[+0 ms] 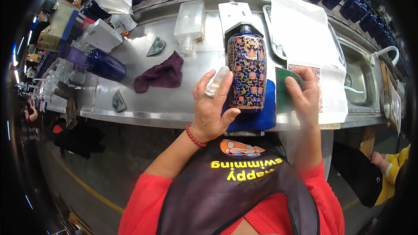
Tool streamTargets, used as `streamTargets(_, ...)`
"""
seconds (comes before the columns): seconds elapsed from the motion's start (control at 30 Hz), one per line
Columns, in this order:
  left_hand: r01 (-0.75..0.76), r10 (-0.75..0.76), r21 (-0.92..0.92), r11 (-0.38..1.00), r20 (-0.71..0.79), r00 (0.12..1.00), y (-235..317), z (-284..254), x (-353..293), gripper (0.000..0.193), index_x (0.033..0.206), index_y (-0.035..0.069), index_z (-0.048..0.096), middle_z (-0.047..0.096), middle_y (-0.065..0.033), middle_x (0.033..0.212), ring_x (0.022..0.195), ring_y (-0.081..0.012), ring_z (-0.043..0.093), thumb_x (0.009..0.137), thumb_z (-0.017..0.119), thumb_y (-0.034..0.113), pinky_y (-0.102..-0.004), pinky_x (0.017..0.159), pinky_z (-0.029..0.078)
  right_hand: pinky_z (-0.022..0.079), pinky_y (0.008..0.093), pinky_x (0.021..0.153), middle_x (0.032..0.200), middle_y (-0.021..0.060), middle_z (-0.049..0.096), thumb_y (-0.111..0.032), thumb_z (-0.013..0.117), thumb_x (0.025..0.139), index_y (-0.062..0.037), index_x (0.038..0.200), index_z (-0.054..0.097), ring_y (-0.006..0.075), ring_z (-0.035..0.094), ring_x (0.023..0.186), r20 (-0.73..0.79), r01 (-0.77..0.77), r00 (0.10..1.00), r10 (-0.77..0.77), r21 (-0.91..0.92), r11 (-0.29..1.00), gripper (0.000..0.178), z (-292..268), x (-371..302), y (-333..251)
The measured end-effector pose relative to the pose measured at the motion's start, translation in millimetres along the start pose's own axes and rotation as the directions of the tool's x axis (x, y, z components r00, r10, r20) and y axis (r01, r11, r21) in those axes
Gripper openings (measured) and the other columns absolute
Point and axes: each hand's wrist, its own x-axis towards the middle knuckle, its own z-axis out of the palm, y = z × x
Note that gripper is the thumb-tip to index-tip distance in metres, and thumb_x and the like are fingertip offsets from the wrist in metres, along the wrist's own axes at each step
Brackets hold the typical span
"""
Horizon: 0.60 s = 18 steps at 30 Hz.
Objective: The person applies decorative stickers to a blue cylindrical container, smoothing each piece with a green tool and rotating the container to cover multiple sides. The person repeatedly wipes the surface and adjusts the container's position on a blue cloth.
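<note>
A dark blue bottle (247,72) covered in a colourful floral pattern lies in front of me, its neck pointing away, over a bright blue pad (252,121). My left hand (212,111) is at the bottle's left side, fingers apart and holding nothing. One of its fingers is wrapped in whitish tape (217,82); whether the fingertips touch the bottle I cannot tell. To the right of the bottle, my right hand (308,98) pinches a flat dark green scraper (284,92) between thumb and fingers. Under that hand are white paper sheets (302,30), one with a printed pattern strip.
A crumpled purple cloth (160,74), two dark scraper pieces (156,47) (118,102) and a clear empty bottle (190,24) lie on the metal table. Plain blue bottles (105,65) are at left and along the back. A sink (359,85) is at right, near another person's hands (379,160).
</note>
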Motion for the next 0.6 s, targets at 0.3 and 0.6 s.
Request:
streamTargets(0.3, -0.098, 0.089, 0.095, 0.991, 0.099, 0.991, 0.0, 1.0, 46.4, 0.086, 0.147, -0.001, 0.053, 0.052, -0.0214, 0.149, 0.137, -0.0382, 0.036, 0.098, 0.045, 0.069, -0.0525, 0.114, 0.024, 0.053, 0.0253, 0.085, 0.11, 0.0071, 0.069, -0.005, 0.061, 0.101, 0.0002, 0.125, 0.061, 0.0109, 0.065, 0.098, -0.027, -0.078, 0.997, 0.078, 0.012, 0.997, 0.025, 1.3, 18.0, -1.7)
streamTargets(0.6, -0.117, 0.081, 0.177, 0.977, 0.197, 0.977, 3.5, -6.6, 82.4, 0.086, 0.149, 0.001, 0.05, 0.054, -0.0197, 0.147, 0.14, -0.0385, 0.034, 0.097, 0.047, 0.07, -0.0581, 0.116, 0.019, 0.045, 0.0446, 0.108, 0.143, 0.0243, 0.054, 0.018, 0.052, 0.082, 0.0003, 0.142, 0.056, 0.0417, 0.055, 0.128, 0.274, 0.436, 0.899, -0.341, -0.483, 0.76, 0.063, 18.5, 40.5, 0.3)
